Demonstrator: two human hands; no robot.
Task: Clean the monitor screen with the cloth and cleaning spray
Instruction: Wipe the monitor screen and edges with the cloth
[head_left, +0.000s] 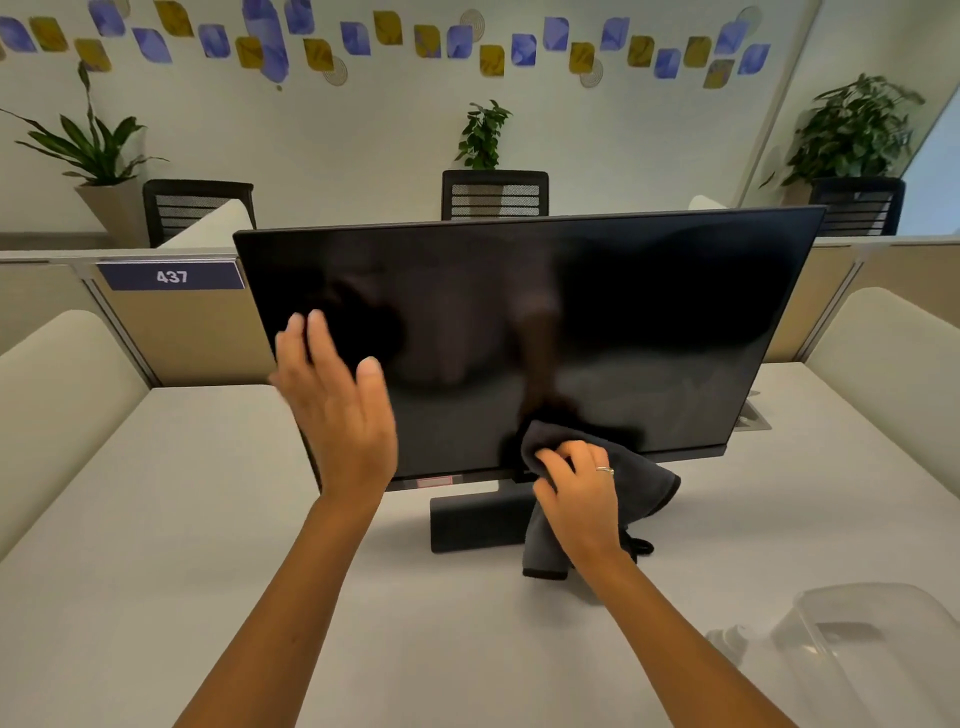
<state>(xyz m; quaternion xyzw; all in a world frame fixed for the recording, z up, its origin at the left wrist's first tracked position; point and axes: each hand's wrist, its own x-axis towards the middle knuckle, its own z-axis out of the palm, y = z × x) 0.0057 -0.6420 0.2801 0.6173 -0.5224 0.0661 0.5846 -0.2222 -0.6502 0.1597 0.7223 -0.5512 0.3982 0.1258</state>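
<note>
Two bare hands are up at the monitor, which stands tilted back on a white desk with its dark screen switched off. I take the monitor as my landmark for everything else.

My left hand sits at the monitor's left edge, fingers straight and spread, the palm against the bezel and the fingertips lying over the glass; it holds nothing. My right hand is at the bottom edge of the screen, a little right of its middle, fingers curled into a dark grey microfibre cloth and pressing a bunched part of it onto the glass. A ring shows on one finger. The rest of the cloth hangs down in front of the monitor's black base, its lower end touching the desk.

Near my right forearm, well in front of the monitor and to its right, lies a clear plastic container, with a pale blurred object just beside it that I cannot identify; whether that is the spray I cannot tell.

Behind the monitor runs a low partition carrying a blue plate marked 437, to the monitor's left. Beyond it stand three black mesh chairs and potted plants against a white wall.
</note>
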